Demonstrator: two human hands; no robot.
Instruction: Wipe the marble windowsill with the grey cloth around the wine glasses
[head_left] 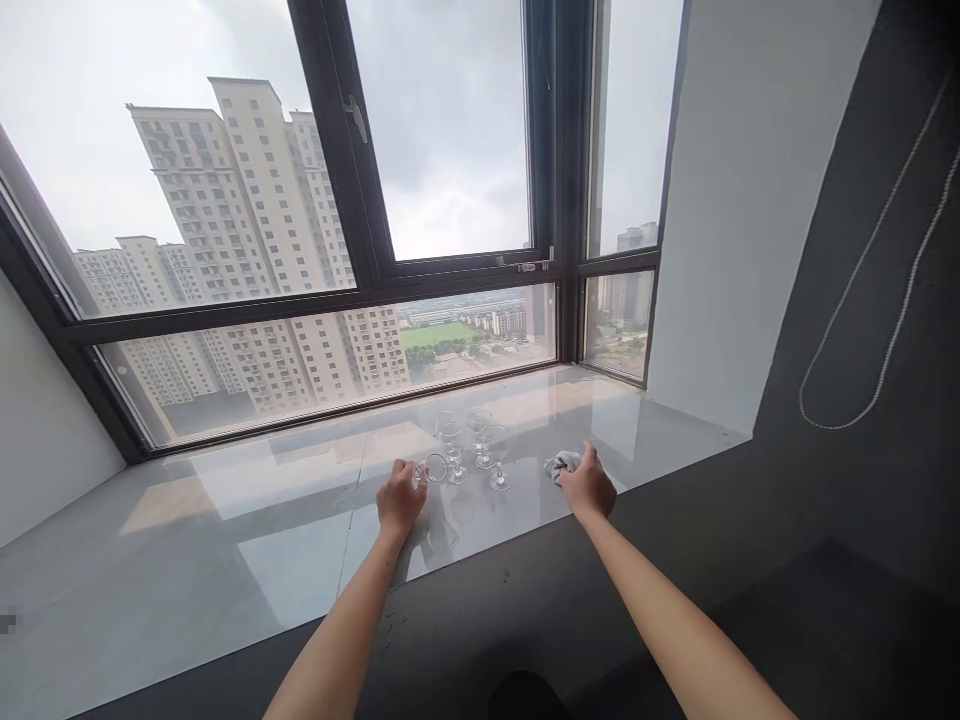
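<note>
One glossy sill (225, 565) spans my twelve o'clock, three upright glasses (480, 432) on it. My left hand (400, 497) pinches a tilted glass (433, 468) at their eight o'clock; my right hand (591, 485) bunches a crumpled cloth (561, 465) at their three. I judge wiping at hand; next calls for bringing cloth to glass, gently.

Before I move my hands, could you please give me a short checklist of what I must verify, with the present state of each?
1. Left hand grips the tilted glass: ok.
2. Right hand holds the grey cloth: ok.
3. Three other glasses upright on the sill: ok.
4. Generous gap between held glass and its neighbours: not ok, they look close.
5. Glasses free of smudges: cannot tell, too small.
</note>
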